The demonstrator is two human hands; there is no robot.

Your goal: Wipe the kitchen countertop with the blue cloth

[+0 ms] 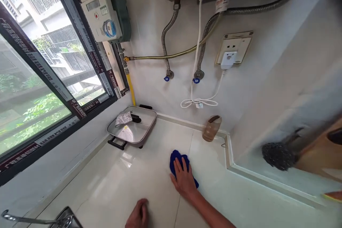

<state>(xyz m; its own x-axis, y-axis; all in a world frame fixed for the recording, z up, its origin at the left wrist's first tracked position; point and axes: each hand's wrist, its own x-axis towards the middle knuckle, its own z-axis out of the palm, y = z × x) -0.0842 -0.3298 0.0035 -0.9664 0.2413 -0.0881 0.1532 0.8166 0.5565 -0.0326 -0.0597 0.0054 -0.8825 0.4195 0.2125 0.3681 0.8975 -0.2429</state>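
A dark blue cloth [175, 156] lies bunched on the pale tiled counter [157, 164]. My right hand [184, 180] is over it, pressing it to the surface with the fingers stretched across the fabric. Part of the cloth sticks out past the fingertips and below the palm. My left hand [138, 215] rests at the bottom edge of the view with its fingers curled in, and nothing shows in it. Beyond the hands, toward the back left corner, stands a square electric pan [143, 141] with a glass lid [141, 128]. A crumpled silvery cloth [123, 118] lies on that lid.
A brownish translucent jug [212, 128] stands by the back wall at right. Above hang a tied white cord [199, 102] and a plug [229, 58] in a socket. A metal faucet [24, 219] is at lower left, beside the window. A dark scourer [279, 156] hangs at right.
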